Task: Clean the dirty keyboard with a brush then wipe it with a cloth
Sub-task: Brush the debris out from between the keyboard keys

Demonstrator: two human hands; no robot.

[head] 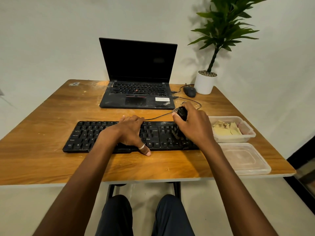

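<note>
A black dusty keyboard lies across the middle of the wooden table. My left hand rests flat on its middle, fingers over the far edge and thumb on the table at the near edge. My right hand grips a black brush by its handle, bristles down on the keys at the keyboard's right end. A yellowish cloth lies in a clear plastic container just right of the keyboard.
A dusty open laptop stands behind the keyboard. A black mouse and a potted plant sit at the back right. A clear lid lies at the near right corner. The keyboard's cable runs toward the laptop.
</note>
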